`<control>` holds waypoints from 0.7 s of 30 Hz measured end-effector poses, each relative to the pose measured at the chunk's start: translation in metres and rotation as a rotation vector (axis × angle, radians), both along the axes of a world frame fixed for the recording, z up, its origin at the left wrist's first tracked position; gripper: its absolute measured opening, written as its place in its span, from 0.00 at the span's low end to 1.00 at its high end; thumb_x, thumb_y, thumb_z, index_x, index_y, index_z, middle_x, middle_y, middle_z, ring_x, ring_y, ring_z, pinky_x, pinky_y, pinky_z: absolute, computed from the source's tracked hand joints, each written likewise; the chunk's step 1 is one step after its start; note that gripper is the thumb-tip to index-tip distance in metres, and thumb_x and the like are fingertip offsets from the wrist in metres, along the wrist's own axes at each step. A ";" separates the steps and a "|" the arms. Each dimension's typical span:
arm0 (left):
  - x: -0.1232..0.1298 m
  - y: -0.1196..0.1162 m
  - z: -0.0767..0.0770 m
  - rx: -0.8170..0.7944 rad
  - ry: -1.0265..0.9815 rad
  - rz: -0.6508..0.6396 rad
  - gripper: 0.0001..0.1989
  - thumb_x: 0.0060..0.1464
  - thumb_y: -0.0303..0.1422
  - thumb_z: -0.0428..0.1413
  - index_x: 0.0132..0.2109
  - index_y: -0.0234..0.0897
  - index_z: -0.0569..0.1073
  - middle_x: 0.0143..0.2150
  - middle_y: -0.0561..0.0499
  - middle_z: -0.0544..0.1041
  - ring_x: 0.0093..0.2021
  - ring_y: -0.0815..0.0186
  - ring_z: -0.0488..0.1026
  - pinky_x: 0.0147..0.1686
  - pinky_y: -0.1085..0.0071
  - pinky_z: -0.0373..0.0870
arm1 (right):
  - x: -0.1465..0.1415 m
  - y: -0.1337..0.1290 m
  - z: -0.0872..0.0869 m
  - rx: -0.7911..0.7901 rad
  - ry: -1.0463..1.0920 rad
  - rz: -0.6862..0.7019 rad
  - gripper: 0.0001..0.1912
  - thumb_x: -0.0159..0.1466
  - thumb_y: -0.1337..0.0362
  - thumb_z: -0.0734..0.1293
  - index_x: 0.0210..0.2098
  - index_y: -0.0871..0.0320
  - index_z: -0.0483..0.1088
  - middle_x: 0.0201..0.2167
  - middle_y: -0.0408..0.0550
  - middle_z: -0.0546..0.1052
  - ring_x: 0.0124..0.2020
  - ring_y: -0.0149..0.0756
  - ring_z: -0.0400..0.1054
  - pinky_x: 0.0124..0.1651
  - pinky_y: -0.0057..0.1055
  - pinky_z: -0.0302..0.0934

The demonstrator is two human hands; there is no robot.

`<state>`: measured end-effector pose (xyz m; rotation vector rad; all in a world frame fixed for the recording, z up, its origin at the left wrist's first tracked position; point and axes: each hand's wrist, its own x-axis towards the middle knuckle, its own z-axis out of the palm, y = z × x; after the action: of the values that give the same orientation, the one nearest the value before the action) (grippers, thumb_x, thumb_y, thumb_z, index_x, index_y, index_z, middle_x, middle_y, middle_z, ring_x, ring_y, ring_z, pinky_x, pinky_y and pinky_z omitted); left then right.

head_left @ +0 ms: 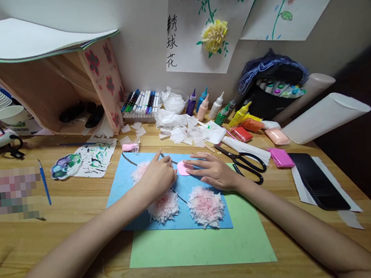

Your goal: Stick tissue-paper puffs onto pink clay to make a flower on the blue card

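Over the blue sheet (pixel 124 216), my left hand (pixel 158 177) stretches its index finger toward the sheet's upper edge, with the other fingers curled. Its palm side is hidden; nothing shows held in it. A flat pink clay piece (pixel 183 168) lies between the hands on the sheet. The fingertips of my right hand (pixel 215 171) rest flat on that piece's right edge. Fluffy pink paper flowers sit on the sheet: one at lower right (pixel 206 206), one at lower middle (pixel 164 206), and one partly hidden at upper left (pixel 139 172). Dark painted stems run between them.
A green sheet (pixel 200 248) lies under the blue one. Black scissors (pixel 245 159) are right of my right hand, near a phone (pixel 319 182) and a pink clay pack (pixel 281 158). Torn white paper (pixel 178 128), paint bottles (pixel 204 107) and markers (pixel 142 103) line the back.
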<state>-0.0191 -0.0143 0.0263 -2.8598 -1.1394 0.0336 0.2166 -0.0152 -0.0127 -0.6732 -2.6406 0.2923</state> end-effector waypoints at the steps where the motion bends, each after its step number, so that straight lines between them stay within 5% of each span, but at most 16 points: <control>1: 0.000 0.000 0.000 -0.003 -0.003 0.002 0.16 0.60 0.30 0.47 0.34 0.31 0.78 0.36 0.44 0.80 0.46 0.61 0.72 0.60 0.56 0.54 | 0.001 -0.001 0.000 0.006 0.026 0.002 0.27 0.70 0.53 0.46 0.54 0.56 0.68 0.59 0.50 0.67 0.60 0.44 0.55 0.59 0.48 0.51; 4: -0.001 0.000 -0.001 -0.004 -0.003 0.005 0.16 0.60 0.30 0.47 0.34 0.31 0.78 0.36 0.43 0.80 0.46 0.61 0.73 0.60 0.56 0.54 | 0.001 -0.002 0.001 -0.006 0.053 -0.034 0.27 0.70 0.53 0.46 0.57 0.56 0.64 0.59 0.49 0.66 0.59 0.43 0.56 0.58 0.47 0.54; 9: 0.000 -0.001 0.001 0.003 -0.024 -0.002 0.16 0.60 0.30 0.47 0.33 0.32 0.78 0.35 0.44 0.80 0.45 0.61 0.73 0.60 0.56 0.53 | -0.005 -0.001 0.001 -0.077 -0.109 -0.118 0.31 0.68 0.47 0.47 0.65 0.54 0.50 0.67 0.49 0.52 0.63 0.46 0.49 0.60 0.49 0.50; 21: 0.000 -0.001 0.002 -0.019 0.034 0.015 0.18 0.61 0.30 0.44 0.36 0.31 0.78 0.39 0.43 0.79 0.46 0.61 0.73 0.60 0.55 0.53 | 0.004 -0.002 -0.001 -0.005 0.086 -0.054 0.22 0.69 0.60 0.51 0.55 0.60 0.66 0.55 0.51 0.71 0.58 0.42 0.58 0.56 0.45 0.58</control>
<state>-0.0193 -0.0148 0.0285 -2.8562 -1.1603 0.0936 0.2206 -0.0169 -0.0134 -0.7156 -2.5364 0.3059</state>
